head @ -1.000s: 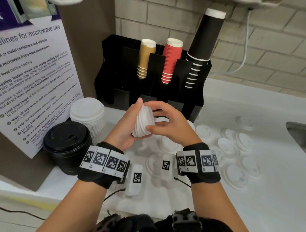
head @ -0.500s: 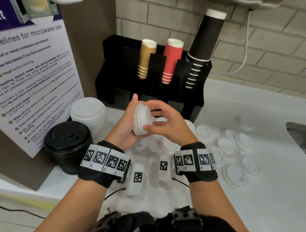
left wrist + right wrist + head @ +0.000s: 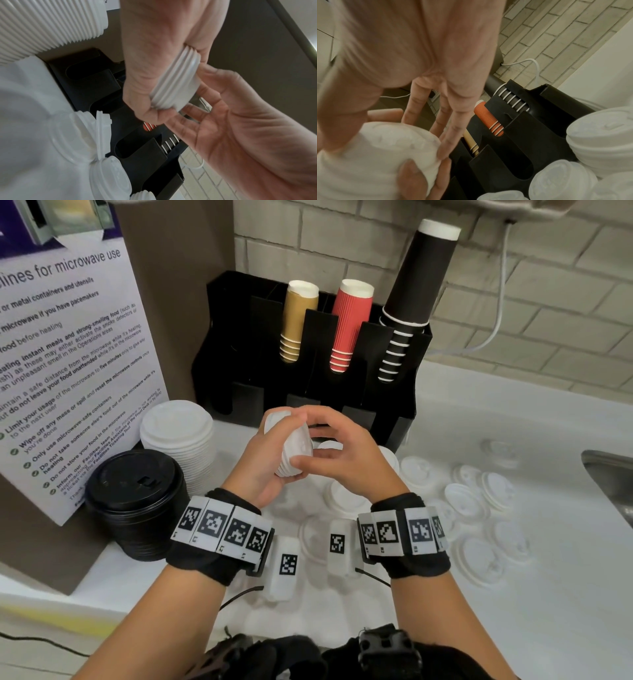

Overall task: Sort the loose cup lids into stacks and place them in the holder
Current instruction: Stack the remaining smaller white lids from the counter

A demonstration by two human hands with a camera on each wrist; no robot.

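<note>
Both hands are up over the counter [image 3: 513,440] now, just in front of the black holder [image 3: 308,392], and between them sits a small stack of white lids [image 3: 294,450], tipped on its side. The left hand [image 3: 263,460] has it wrapped, thumb and fingers curled around the ribbed rims, a firm grip in the left wrist view. The right hand [image 3: 342,460] comes in from the right with fingers mostly extended, fingertips and thumb lightly touching the stack's face; whether it actually pinches is hard to tell, the right wrist view is blurred. To the left, near the microwave sign [image 3: 68,354], stand a tall stack of larger white lids [image 3: 178,436] and, nearer, a stack of black lids [image 3: 137,494]. Loose white lids [image 3: 479,508] lie scattered on the counter to the right and under the wrists. Up in the holder, tan cups [image 3: 298,320], red cups [image 3: 349,323] and black cups [image 3: 418,285] stand in separate slots.
</note>
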